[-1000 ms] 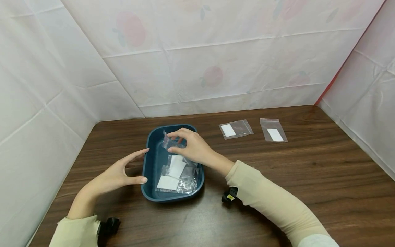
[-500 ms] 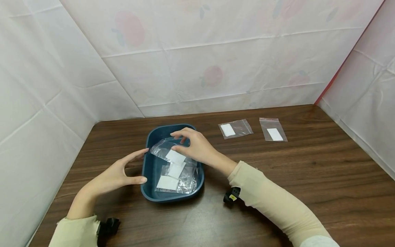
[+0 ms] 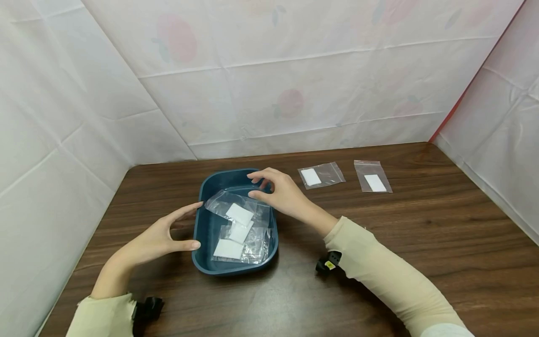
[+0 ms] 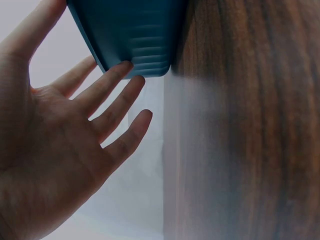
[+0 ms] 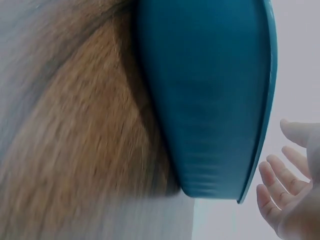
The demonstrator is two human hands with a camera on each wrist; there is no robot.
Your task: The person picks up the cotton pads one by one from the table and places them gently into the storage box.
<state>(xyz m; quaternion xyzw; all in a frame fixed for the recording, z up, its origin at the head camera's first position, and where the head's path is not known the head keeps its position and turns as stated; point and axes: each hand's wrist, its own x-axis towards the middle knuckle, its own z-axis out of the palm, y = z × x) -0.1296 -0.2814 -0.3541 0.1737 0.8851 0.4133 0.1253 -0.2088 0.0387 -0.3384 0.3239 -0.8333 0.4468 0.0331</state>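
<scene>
A blue plastic bin (image 3: 202, 257) stands on the table at left of centre. Several clear zip bags (image 3: 257, 245), each with a white piece inside, lie overlapping in it. The topmost white piece (image 3: 239, 214) shows near the bin's middle. My left hand (image 3: 157, 238) spreads its thumb and fingers along the bin's left rim; in the left wrist view the fingertips are right at the bin's wall (image 4: 150, 30). Over the bin's back right rim is my right hand (image 3: 280, 189), fingers loosely bent, with nothing between them. The right wrist view shows that hand beside the bin's outer wall.
Two more zip bags with white pieces, a nearer-left one (image 3: 322, 176) and a right one (image 3: 374, 177), lie flat on the dark wood table (image 3: 404, 234) toward the back. White sheeting (image 3: 252, 103) walls off the back and both sides.
My right hand lets go of a zip bag, which drops onto the others in the bin. That hand then moves right and up toward the back right rim. My left hand stays put.
</scene>
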